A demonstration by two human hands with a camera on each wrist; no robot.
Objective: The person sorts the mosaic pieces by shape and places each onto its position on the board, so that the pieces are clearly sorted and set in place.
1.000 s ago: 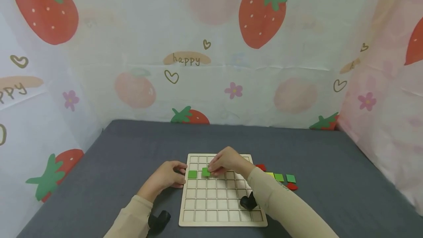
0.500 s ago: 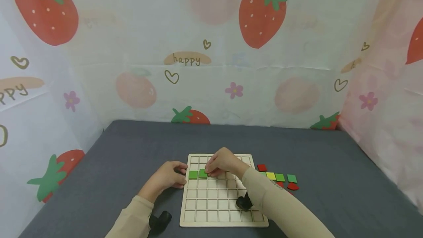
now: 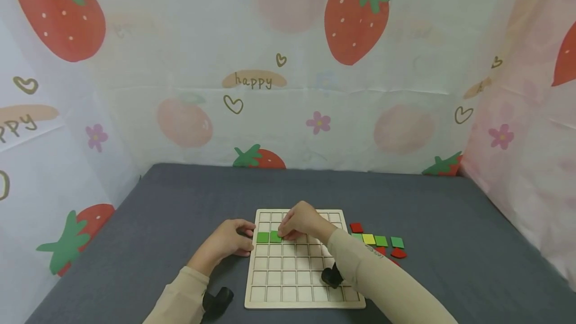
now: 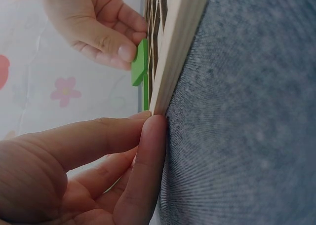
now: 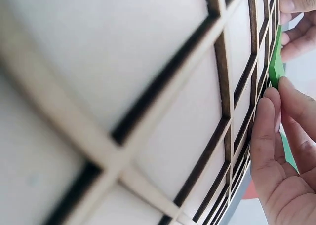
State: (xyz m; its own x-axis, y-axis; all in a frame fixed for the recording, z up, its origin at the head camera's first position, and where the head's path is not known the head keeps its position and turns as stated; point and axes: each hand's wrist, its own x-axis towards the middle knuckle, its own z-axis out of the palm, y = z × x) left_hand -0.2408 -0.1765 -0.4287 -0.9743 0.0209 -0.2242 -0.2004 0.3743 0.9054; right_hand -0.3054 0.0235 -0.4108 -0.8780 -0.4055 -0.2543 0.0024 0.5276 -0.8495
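Note:
A pale wooden grid board [image 3: 304,305] lies on the table. Thumb and fingertip of my left hand [image 3: 228,240] pinch the board's left edge, seen close in the left wrist view. My right hand [image 3: 302,220] pinches a green square tile [image 4: 139,67] over a cell in the third row from the back. In the left wrist view this tile stands slightly raised and overlaps a second green tile [image 3: 263,237], which sits in the leftmost cell of that row. From the right wrist, the held tile [image 5: 276,67] shows edge-on at the fingertips.
Right of the board lie a red square [image 3: 356,227], a yellow square [image 3: 368,239], green squares [image 3: 397,242] and rounded red pieces [image 3: 398,253], partly behind my right sleeve [image 3: 382,279]. Black wrist devices [image 3: 218,303] are on both arms. A strawberry-print curtain [image 3: 288,129] encloses the grey table [image 3: 202,189].
My right hand has moved left with the green tile, bringing it beside the other green tile and lower. The left hand stays at the board's edge.

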